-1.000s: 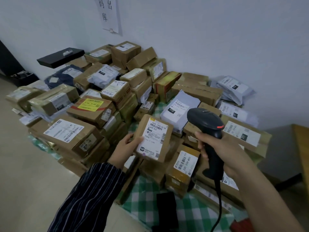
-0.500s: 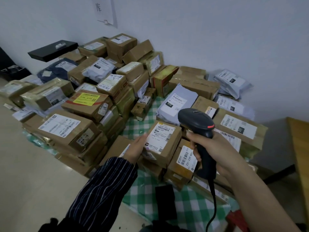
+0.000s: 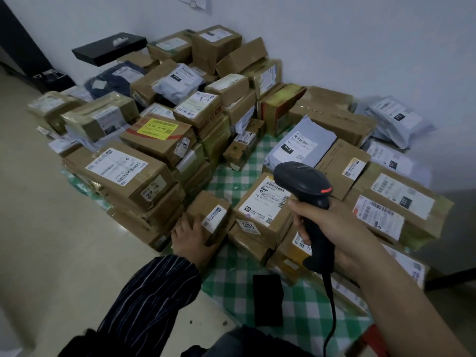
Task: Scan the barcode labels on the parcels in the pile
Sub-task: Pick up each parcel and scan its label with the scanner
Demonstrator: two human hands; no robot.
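Note:
A pile of taped cardboard parcels (image 3: 144,173) and grey mailer bags (image 3: 298,145), most with white barcode labels, lies on a green checked cloth (image 3: 231,176) against the wall. My left hand (image 3: 190,237) grips the near end of a small cardboard parcel (image 3: 206,207) at the pile's front edge. Its white label faces up and to the right. My right hand (image 3: 342,228) holds a black corded barcode scanner (image 3: 301,181) above a labelled parcel (image 3: 265,202) lying flat just right of the small one.
A flat black object (image 3: 268,300) lies on the cloth near me. A black box (image 3: 108,48) tops the far-left stack. Bare floor (image 3: 51,240) runs along the left. Something red (image 3: 373,338) shows at the lower right.
My left hand set the labelled parcel down flat on the pile, let go of it, and moved left onto the small parcel. The scanner stayed in my right hand, now lower over the pile.

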